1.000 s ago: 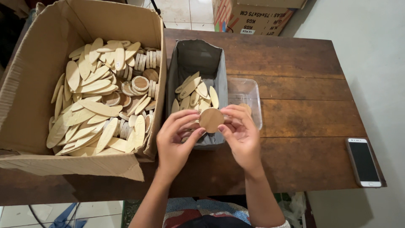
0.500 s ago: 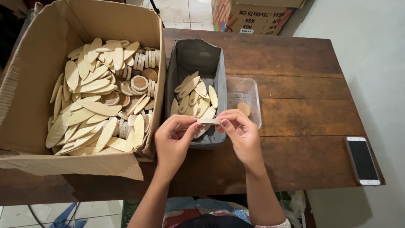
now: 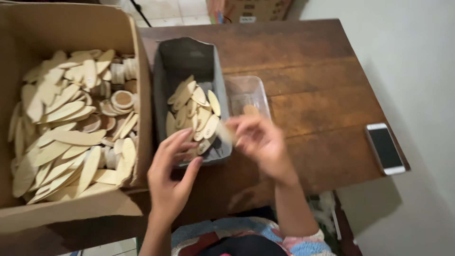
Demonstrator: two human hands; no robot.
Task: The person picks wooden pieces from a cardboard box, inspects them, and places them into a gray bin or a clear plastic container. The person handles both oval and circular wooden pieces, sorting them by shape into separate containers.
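Note:
My right hand [image 3: 263, 142] is blurred in motion beside the grey tray [image 3: 219, 102], pinching a small pale wooden piece [image 3: 226, 132] near the tray's right wall. My left hand [image 3: 171, 175] hovers with fingers spread at the tray's near left corner, holding nothing. The grey tray holds several oval wooden pieces [image 3: 194, 111]. Just right of it stands a clear plastic container [image 3: 247, 92] with a round wooden disc [image 3: 250, 110] inside.
A big cardboard box [image 3: 76, 28] at the left is full of long leaf-shaped wooden pieces [image 3: 61, 142] and round rings [image 3: 123, 98]. A white phone [image 3: 385, 148] lies near the wooden table's [image 3: 308, 61] right edge. More cardboard boxes stand beyond the table.
The hands, earlier together on one wooden piece, have parted. My right hand swung right toward the clear container with the piece; my left hand let go and dropped lower left.

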